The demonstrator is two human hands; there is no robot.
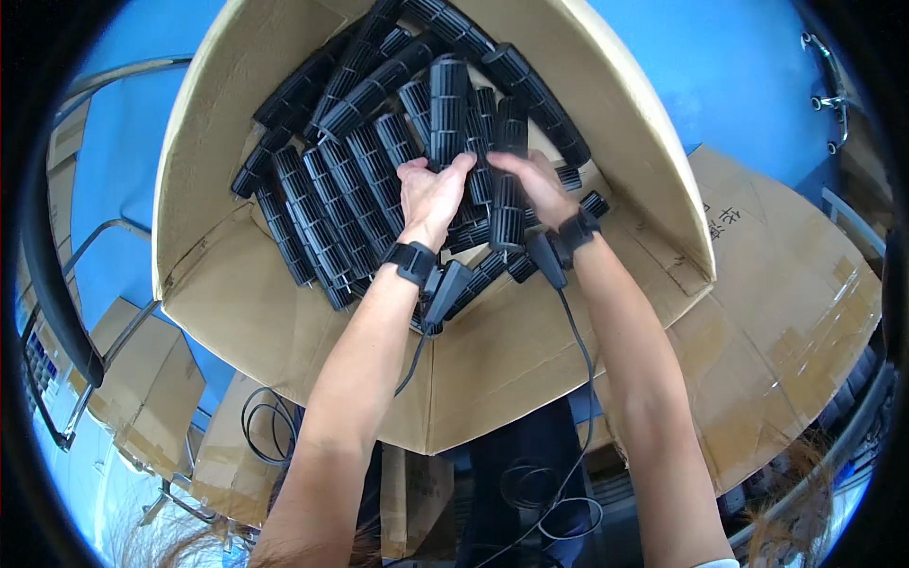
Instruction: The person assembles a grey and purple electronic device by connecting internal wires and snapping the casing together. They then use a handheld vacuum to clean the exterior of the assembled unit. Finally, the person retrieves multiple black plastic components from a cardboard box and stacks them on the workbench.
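Note:
Both my hands are inside a large open cardboard box [204,170] filled with black ribbed cylinders that look like cross-flow fan wheels. My left hand [434,197] is closed around the lower end of one fan wheel [449,104], which points away from me. Just to its right, my right hand [536,185] grips a second fan wheel [508,210], its near end towards me. That second wheel looks slightly blurred. More fan wheels [327,204] lie side by side below and left of my hands, and others [540,99] are heaped along the far side.
Black straps with small devices [447,292] sit on both wrists, and cables [578,331] trail from them towards my lap. A taped cardboard piece [757,312] lies to the right. Chair frames with a black armrest [62,265] stand left. The floor [720,57] is blue.

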